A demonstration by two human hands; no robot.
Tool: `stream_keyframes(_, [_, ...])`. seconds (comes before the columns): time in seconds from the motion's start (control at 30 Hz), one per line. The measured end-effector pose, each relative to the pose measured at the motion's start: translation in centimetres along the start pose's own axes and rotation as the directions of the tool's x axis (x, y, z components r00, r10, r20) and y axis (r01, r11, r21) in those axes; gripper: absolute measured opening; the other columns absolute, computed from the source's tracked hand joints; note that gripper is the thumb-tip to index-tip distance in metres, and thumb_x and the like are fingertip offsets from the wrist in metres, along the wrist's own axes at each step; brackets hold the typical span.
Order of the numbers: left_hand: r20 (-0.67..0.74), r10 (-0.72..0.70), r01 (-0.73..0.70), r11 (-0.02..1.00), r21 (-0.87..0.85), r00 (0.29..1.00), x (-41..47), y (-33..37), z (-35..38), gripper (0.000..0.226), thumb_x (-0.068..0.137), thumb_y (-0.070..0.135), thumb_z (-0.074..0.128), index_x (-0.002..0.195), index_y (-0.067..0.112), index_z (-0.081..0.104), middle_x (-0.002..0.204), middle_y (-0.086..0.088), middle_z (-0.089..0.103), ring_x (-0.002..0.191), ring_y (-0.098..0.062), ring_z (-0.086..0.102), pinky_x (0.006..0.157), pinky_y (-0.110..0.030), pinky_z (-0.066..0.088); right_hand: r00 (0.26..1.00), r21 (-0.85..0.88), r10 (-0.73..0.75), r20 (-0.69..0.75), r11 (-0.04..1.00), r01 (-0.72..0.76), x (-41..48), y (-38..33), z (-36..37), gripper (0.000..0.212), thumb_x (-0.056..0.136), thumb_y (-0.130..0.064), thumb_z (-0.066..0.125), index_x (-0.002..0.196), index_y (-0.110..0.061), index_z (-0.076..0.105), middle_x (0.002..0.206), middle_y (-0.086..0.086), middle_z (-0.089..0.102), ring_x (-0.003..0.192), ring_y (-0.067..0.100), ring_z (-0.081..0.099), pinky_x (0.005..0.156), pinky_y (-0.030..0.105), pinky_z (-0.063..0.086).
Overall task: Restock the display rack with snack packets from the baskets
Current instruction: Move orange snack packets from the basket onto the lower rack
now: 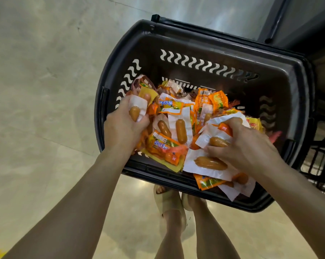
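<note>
Black basket (pixel 204 43): loose sausage packets (pixel 180 128) heaped between both hands. Left hand (pixel 124 124) grips several; right hand (pixel 238 144) grips others.

Snack packets (pixel 180 128) lie heaped in the basket (pixel 204 42).

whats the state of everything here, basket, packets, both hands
basket, partly filled with packets
snack packets, loose jumbled heap, some showing the plain white side
left hand, curled round a few packets
right hand, grips several packets in the heap
</note>
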State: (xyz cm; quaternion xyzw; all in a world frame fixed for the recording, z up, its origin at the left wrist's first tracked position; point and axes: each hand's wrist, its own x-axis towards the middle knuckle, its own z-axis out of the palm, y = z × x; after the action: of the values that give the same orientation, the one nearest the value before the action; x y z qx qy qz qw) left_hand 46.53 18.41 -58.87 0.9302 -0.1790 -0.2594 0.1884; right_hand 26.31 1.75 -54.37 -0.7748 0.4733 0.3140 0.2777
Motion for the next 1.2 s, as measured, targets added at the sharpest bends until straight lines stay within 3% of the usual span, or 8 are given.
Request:
stream_keyframes(0.1, [0.004,-0.024,0.024,0.999,-0.041,1.000,0.5,0.4,-1.2,0.041,0.091,0.044,0.073,0.127,0.028,0.059,0.098,0.010,0.064,0.089,-0.012,0.062,0.068,-0.021,0.046,0.998,0.043,0.058,0.020,0.997,-0.059,-0.4,-0.3,-0.9,0.081,0.076,-0.073,0.071,0.141,-0.038,0.041,0.098,-0.008,0.047,0.092,0.020,0.048,0.068,0.034,0.040])
stream_keyframes(0.2, [-0.003,-0.057,0.057,0.996,-0.072,0.998,0.3,1.1,-3.0,0.034,0.089,0.047,0.075,0.112,0.032,0.055,0.096,0.012,0.060,0.086,-0.009,0.059,0.062,-0.017,0.041,0.994,0.179,0.106,0.011,0.978,-0.106,-1.4,-0.4,-2.0,0.075,0.072,-0.073,0.075,0.134,-0.043,0.047,0.103,-0.011,0.056,0.092,0.018,0.058,0.068,0.035,0.051])
stream_keyframes(0.33, [-0.042,-0.083,0.077,0.990,-0.119,0.996,-1.6,2.3,-6.6,0.037,0.086,0.052,0.076,0.109,0.029,0.058,0.096,0.010,0.064,0.085,-0.011,0.064,0.064,-0.021,0.047,0.986,0.349,0.140,-0.093,0.932,-0.099,-4.4,-0.7,-3.5,0.053,0.071,-0.068,0.078,0.110,-0.043,0.051,0.093,-0.016,0.061,0.083,0.012,0.062,0.068,0.038,0.059])
stream_keyframes(0.43, [-0.039,-0.101,0.091,0.975,-0.203,0.994,-4.1,3.6,-9.5,0.033,0.083,0.050,0.078,0.106,0.030,0.064,0.092,0.013,0.068,0.084,-0.011,0.068,0.069,-0.031,0.057,0.974,0.431,0.172,-0.145,0.897,-0.094,-7.2,-1.2,-4.1,0.059,0.069,-0.068,0.080,0.114,-0.044,0.051,0.096,-0.017,0.062,0.088,0.012,0.064,0.069,0.038,0.060])
stream_keyframes(0.6, [-0.010,-0.100,0.092,0.946,-0.311,0.995,-11.1,8.0,-16.3,0.023,0.081,0.040,0.080,0.095,0.028,0.066,0.082,0.011,0.068,0.076,-0.009,0.066,0.063,-0.029,0.051,0.959,0.566,0.215,-0.183,0.821,-0.076,-15.0,-2.0,-7.5,0.063,0.073,-0.062,0.082,0.123,-0.040,0.053,0.101,-0.017,0.065,0.091,0.009,0.066,0.071,0.033,0.061])
stream_keyframes(0.7, [-0.014,-0.094,0.082,0.925,-0.370,0.995,-15.3,10.1,-20.5,0.023,0.082,0.039,0.081,0.092,0.025,0.067,0.079,0.009,0.068,0.076,-0.013,0.067,0.064,-0.030,0.051,0.938,0.626,0.249,-0.242,0.778,-0.045,-20.1,-2.2,-10.4,0.053,0.075,-0.059,0.082,0.116,-0.038,0.056,0.094,-0.016,0.066,0.083,0.004,0.065,0.063,0.028,0.054])
stream_keyframes(0.9, [-0.082,-0.021,-0.016,0.905,-0.426,0.996,-23.0,13.7,-28.3,0.022,0.081,0.033,0.082,0.078,0.023,0.062,0.068,0.006,0.064,0.064,-0.015,0.059,0.060,-0.033,0.048,0.899,0.672,0.258,-0.353,0.739,0.052,-30.2,-2.8,-16.9,0.047,0.074,-0.058,0.081,0.107,-0.041,0.052,0.092,-0.016,0.064,0.082,0.005,0.064,0.072,0.036,0.060])
stream_keyframes(1.2, [-0.194,0.150,-0.227,0.848,-0.479,0.970,-33.3,18.0,-37.1,0.023,0.082,0.032,0.083,0.077,0.022,0.063,0.070,0.005,0.066,0.064,-0.018,0.060,0.064,-0.040,0.053,0.800,0.652,0.194,-0.567,0.700,0.292,-45.6,-1.1,-22.0,0.047,0.075,-0.059,0.079,0.109,-0.038,0.054,0.090,-0.015,0.066,0.082,0.002,0.064,0.068,0.027,0.053])
